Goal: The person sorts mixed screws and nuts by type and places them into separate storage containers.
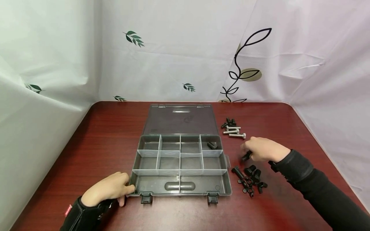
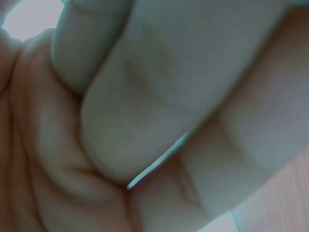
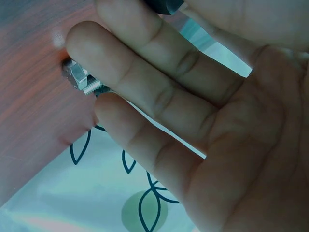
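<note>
A grey plastic organizer box [image 1: 180,172] with divided compartments lies with its lid [image 1: 181,120] laid back. My left hand [image 1: 108,189] grips its front left corner, the thumb at the rim; in the left wrist view the curled fingers fill the picture. To the right of the box, my right hand [image 1: 264,149] pinches a black bolt [image 1: 246,156] low over the table, its end [image 3: 166,6] showing between thumb and fingers in the right wrist view. Its other fingers extend loosely. Black pieces [image 1: 212,145] lie in the back right compartment.
Below the right hand lies a pile of black fasteners: a long bolt [image 1: 237,172], a wide-headed piece [image 1: 250,170] and several wing nuts [image 1: 261,186]. Behind it are silver hex bolts [image 1: 237,135] and small black bolts [image 1: 229,122]. Two latches [image 1: 146,198] stick out in front of the box.
</note>
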Demonstrator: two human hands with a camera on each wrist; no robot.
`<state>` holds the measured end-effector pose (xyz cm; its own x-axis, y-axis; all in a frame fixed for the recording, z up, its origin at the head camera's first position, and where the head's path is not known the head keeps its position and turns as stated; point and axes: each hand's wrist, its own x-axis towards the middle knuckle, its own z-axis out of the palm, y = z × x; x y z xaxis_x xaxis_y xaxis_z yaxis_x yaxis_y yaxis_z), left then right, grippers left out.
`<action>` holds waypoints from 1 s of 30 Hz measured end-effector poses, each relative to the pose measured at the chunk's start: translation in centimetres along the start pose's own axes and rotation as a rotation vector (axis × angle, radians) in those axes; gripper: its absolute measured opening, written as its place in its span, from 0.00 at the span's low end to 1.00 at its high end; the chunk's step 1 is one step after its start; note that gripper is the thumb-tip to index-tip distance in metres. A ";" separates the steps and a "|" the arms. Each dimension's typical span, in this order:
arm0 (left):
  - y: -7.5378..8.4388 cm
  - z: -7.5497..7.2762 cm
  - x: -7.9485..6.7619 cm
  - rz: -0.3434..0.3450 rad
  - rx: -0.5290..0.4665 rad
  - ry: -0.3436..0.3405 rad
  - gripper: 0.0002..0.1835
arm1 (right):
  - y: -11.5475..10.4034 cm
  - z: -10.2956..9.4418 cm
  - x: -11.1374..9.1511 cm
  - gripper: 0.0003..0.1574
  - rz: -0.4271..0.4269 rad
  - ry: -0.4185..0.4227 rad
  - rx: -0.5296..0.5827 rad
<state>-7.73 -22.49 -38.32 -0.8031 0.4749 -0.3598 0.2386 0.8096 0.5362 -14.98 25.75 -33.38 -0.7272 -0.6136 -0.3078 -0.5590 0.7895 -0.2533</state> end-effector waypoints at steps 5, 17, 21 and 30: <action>-0.1 0.1 0.0 -0.001 0.002 0.000 0.15 | -0.1 -0.3 0.0 0.25 0.009 0.001 -0.021; -0.1 0.1 0.0 0.004 -0.006 0.005 0.15 | -0.6 -1.7 0.1 0.22 0.023 0.011 -0.050; 0.0 0.0 0.1 0.001 -0.005 -0.001 0.14 | -0.7 -1.9 0.4 0.21 -0.004 0.032 -0.070; 0.1 -0.1 0.1 -0.009 0.012 -0.002 0.15 | -1.3 -2.4 1.2 0.23 -0.040 0.050 -0.089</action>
<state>-7.83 -22.41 -38.27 -0.8043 0.4683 -0.3656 0.2379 0.8178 0.5241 -16.02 24.02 -31.23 -0.7216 -0.6447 -0.2522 -0.6192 0.7640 -0.1815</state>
